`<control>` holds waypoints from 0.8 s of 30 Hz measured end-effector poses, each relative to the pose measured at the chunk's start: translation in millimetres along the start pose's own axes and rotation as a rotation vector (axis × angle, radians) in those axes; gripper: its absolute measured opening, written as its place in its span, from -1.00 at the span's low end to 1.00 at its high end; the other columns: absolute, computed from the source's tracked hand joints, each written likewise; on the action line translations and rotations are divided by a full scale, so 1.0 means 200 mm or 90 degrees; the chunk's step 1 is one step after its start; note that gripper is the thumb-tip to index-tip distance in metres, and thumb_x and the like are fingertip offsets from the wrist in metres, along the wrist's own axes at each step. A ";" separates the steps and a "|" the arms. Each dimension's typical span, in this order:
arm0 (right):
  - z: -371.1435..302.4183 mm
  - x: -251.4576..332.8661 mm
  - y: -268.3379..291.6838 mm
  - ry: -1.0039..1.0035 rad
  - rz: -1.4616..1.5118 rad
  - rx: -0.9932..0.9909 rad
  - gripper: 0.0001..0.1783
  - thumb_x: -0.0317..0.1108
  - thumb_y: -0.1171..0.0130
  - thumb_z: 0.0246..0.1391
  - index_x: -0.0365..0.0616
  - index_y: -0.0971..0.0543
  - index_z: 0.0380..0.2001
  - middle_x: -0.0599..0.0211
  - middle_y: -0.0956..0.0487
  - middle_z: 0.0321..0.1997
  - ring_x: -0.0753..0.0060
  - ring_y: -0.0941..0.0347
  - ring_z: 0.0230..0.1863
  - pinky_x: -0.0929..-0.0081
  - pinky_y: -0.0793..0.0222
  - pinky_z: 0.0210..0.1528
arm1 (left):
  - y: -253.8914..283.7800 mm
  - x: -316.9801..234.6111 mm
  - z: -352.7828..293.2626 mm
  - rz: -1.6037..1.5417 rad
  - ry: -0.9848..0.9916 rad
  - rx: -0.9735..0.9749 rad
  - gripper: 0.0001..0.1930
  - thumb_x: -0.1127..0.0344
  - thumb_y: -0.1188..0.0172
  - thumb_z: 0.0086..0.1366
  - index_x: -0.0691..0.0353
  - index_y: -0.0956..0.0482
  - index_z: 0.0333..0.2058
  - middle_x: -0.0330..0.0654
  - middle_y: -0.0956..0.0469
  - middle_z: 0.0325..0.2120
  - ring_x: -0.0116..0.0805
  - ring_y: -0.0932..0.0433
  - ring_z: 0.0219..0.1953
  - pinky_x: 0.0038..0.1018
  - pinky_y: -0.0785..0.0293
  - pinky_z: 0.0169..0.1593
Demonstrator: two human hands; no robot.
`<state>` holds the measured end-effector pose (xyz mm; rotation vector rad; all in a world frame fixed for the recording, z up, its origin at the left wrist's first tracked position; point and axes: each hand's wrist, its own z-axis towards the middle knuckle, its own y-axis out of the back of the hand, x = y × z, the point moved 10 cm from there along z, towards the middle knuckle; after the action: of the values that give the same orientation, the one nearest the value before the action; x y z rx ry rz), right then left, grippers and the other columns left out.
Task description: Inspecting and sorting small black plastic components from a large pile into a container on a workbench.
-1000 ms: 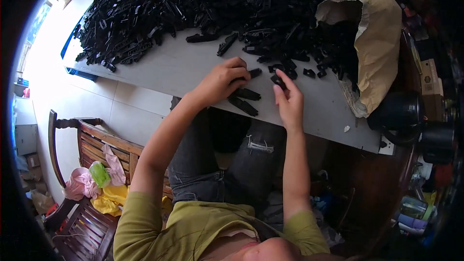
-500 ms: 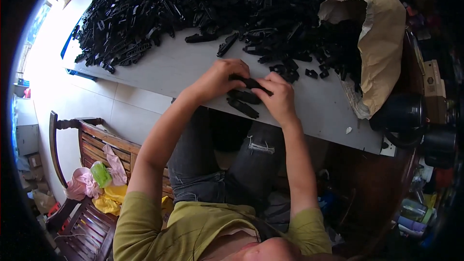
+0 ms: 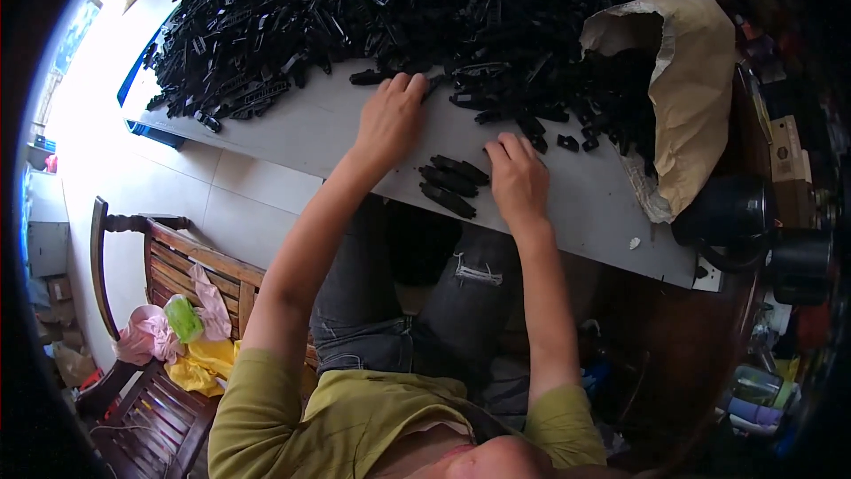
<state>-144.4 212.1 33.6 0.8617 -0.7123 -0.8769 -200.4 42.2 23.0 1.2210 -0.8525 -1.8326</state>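
Observation:
Three long black plastic parts (image 3: 448, 186) lie side by side near the front edge of the grey table (image 3: 310, 138). My left hand (image 3: 390, 117) reaches past them toward the pile, its fingers curled down over one end of a single black plastic part (image 3: 433, 85); the fingertips hide most of it. To the right of the row, my right hand (image 3: 519, 179) is low over the table with its fingers bent together. A small dark spot shows at its fingertips, but what it is cannot be made out.
A large heap of black plastic parts (image 3: 266, 27) covers the table's far side. At the right, a torn brown paper bag (image 3: 696, 98) lies open toward more parts, beside a black pot-like vessel (image 3: 731, 213). A wooden chair (image 3: 199, 253) with cloths stands at the left.
Both hands have moved apart. The black part they held together now lies at the top of the row. My left hand has moved forward to the pile's edge; my right hand has drawn slightly aside.

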 end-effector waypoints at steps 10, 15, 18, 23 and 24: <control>-0.03 -0.05 0.07 -0.131 0.247 -0.052 -0.76 -0.53 -0.14 0.04 -0.13 -0.59 -0.18 0.23 -0.53 -0.20 0.09 -0.49 -0.22 0.29 -0.41 -0.18 | 0.05 -0.15 -0.09 -0.050 -0.217 -0.007 -0.70 0.52 -0.21 0.04 0.18 -0.57 -0.18 -0.08 -0.42 -0.07 -0.05 -0.46 -0.07 -0.24 -0.41 0.01; 0.03 -0.03 0.01 -0.128 0.330 0.034 -0.74 -0.46 -0.27 -0.03 -0.16 -0.61 -0.19 0.24 -0.53 -0.28 0.17 -0.48 -0.28 0.33 -0.40 -0.21 | -0.05 -0.20 -0.11 -0.209 -0.206 0.149 -0.70 0.52 -0.26 -0.01 0.23 -0.58 -0.22 -0.11 -0.52 -0.22 -0.08 -0.47 -0.09 -0.27 -0.40 0.01; 0.06 0.02 0.02 -0.052 0.219 0.032 -0.72 -0.41 -0.34 -0.10 -0.20 -0.63 -0.24 0.25 -0.53 -0.35 0.19 -0.48 -0.30 0.35 -0.39 -0.23 | -0.05 -0.18 -0.10 -0.315 -0.176 0.145 -0.71 0.53 -0.29 -0.05 0.25 -0.59 -0.27 -0.11 -0.56 -0.29 -0.07 -0.51 -0.15 -0.31 -0.43 -0.04; 0.07 -0.01 0.01 -0.030 0.191 0.104 -0.74 -0.39 -0.37 -0.17 -0.21 -0.65 -0.32 0.29 -0.54 -0.38 0.18 -0.49 -0.31 0.34 -0.39 -0.24 | -0.06 -0.11 -0.08 -0.405 -0.105 0.158 -0.77 0.56 -0.31 -0.06 0.31 -0.60 -0.34 -0.07 -0.59 -0.34 -0.06 -0.56 -0.23 -0.33 -0.48 -0.11; 0.08 -0.01 0.00 -0.030 0.191 0.105 -0.74 -0.39 -0.37 -0.17 -0.21 -0.65 -0.32 0.29 -0.54 -0.38 0.18 -0.49 -0.31 0.34 -0.39 -0.24 | -0.06 -0.11 -0.08 -0.419 -0.105 0.151 -0.78 0.56 -0.32 -0.06 0.32 -0.60 -0.35 -0.07 -0.59 -0.34 -0.08 -0.57 -0.23 -0.34 -0.48 -0.11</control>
<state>-157.8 208.0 41.7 0.8540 -0.9381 -0.5777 -182.5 65.4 17.9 1.6563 -0.8334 -2.4293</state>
